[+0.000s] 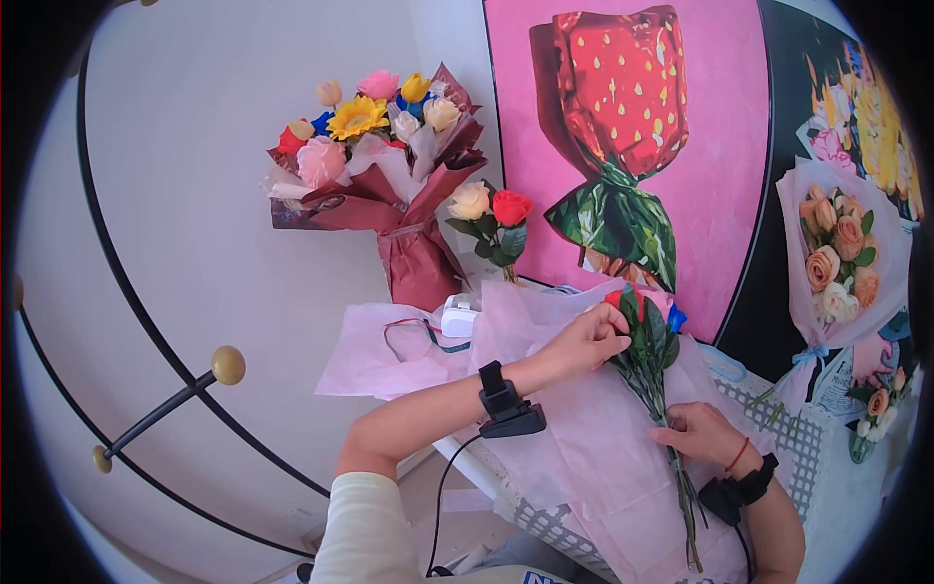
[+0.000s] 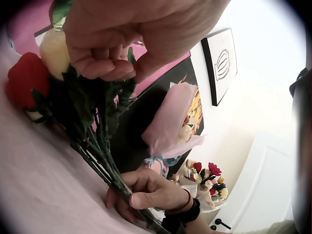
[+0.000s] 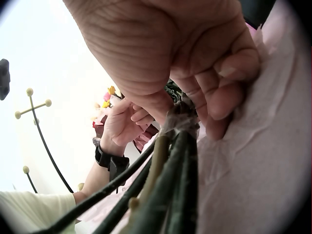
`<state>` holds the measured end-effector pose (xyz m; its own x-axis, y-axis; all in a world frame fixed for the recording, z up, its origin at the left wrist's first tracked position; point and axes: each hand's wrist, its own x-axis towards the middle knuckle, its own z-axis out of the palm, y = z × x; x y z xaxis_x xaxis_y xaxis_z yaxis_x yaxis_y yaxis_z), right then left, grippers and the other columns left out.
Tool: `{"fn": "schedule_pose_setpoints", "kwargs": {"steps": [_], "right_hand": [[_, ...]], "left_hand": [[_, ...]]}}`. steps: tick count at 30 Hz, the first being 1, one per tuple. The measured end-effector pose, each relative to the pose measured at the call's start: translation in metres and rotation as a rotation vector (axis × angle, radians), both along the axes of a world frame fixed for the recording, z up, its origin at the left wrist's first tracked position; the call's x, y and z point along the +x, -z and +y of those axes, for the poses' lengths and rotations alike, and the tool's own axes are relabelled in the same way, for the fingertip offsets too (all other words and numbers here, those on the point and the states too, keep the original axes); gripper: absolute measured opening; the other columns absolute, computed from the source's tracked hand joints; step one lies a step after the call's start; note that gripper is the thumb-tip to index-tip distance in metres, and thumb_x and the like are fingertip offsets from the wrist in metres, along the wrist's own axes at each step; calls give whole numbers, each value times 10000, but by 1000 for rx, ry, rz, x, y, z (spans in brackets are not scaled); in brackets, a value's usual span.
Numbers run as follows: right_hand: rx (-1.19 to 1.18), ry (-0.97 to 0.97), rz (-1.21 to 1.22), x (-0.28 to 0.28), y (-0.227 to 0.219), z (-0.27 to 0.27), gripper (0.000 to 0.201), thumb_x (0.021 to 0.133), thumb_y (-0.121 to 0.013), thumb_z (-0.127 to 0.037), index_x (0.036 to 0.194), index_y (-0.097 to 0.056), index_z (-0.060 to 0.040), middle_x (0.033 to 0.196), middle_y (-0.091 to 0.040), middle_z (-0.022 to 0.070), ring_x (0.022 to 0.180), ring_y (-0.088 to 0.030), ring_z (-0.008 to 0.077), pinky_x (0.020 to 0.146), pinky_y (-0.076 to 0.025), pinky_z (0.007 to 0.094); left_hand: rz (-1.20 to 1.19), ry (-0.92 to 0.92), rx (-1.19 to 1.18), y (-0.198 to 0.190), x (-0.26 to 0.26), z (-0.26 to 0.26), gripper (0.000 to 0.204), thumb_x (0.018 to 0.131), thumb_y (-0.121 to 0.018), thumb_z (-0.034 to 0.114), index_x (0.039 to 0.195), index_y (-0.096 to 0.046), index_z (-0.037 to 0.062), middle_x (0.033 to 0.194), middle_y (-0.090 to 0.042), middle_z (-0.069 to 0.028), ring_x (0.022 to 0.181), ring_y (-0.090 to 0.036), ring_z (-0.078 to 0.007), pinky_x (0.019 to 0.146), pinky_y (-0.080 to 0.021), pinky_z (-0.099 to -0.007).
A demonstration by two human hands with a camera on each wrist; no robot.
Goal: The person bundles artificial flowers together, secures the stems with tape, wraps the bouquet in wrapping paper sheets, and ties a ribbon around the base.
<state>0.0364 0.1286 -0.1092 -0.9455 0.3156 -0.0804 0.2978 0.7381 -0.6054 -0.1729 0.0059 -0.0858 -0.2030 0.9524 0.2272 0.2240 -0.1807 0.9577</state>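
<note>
Here you have one bunch of flowers [image 1: 662, 339] over pink wrapping paper [image 1: 574, 443], its stems [image 1: 649, 389] gripped by thumb and fingers of your right hand [image 1: 707, 434], plus your left hand [image 1: 587, 341], fingers bent beside the blooms [image 2: 29, 80], any pinch impossible to tell.

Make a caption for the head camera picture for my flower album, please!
Left hand by the leaves, right hand holding the stems: a flower bunch over pink paper, a wrapped bouquet behind.
</note>
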Motion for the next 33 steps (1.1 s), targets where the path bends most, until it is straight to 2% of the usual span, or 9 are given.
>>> {"fn": "schedule_pose_setpoints", "kwargs": {"steps": [7,13,15,18,24,26,28,30,33], "right_hand": [[4,-6,12,0,1,1,462,725,-610,-440,601,-519,-4,562,-549,126,526,-540,278,518,-410,351],[2,-5,10,0,2,1,460,724,-610,-442,600,-521,-7,568,-557,127,536,-548,282,520,-414,352],[-3,-4,5,0,3,2,460,724,-609,-443,599,-520,-9,569,-558,127,538,-550,284,521,-415,352],[8,-1,3,0,2,1,462,724,-609,-446,597,-519,-11,567,-560,123,539,-552,286,522,-418,350],[20,-6,9,2,1,1,453,725,-602,-435,606,-517,-6,574,-536,146,547,-535,295,521,-400,371],[21,-27,54,2,-1,0,440,728,-598,-422,616,-518,-5,576,-523,153,550,-525,298,524,-390,379],[14,-29,50,2,-2,-1,427,731,-596,-415,622,-525,-7,579,-530,145,556,-530,296,531,-392,378],[-1,4,23,3,-3,-2,425,732,-595,-412,627,-528,-6,581,-533,144,559,-532,297,533,-394,378],[17,-9,26,1,-3,-2,421,735,-594,-408,638,-534,-3,584,-542,141,564,-538,295,538,-397,377]], "left_hand": [[11,10,-14,0,0,-1,139,856,-512,149,945,-433,77,607,-408,63,517,-368,-11,463,-294,-164],[5,-92,67,1,-2,3,137,847,-517,120,945,-432,79,636,-419,62,552,-392,-18,480,-302,-167],[-54,-185,155,-1,0,4,157,838,-521,94,958,-421,76,692,-427,48,611,-416,-24,511,-320,-164],[-23,-213,230,6,-7,8,195,829,-525,79,985,-408,73,756,-449,26,676,-438,-35,564,-356,-174],[67,-282,203,9,-11,9,281,800,-543,79,1039,-395,66,827,-484,-7,736,-471,-75,663,-408,-214],[50,-315,183,4,-7,6,294,790,-547,77,1048,-406,61,833,-483,-10,757,-469,-79,674,-412,-216],[135,-394,234,5,-10,6,280,782,-554,76,1034,-432,59,866,-482,-7,764,-462,-78,651,-406,-207],[230,-498,233,4,-14,6,261,774,-564,80,1010,-455,61,909,-473,-2,793,-450,-85,693,-387,-209],[148,-481,250,7,-20,5,255,773,-571,98,1002,-463,65,940,-465,-1,844,-434,-98,763,-353,-221]]}}
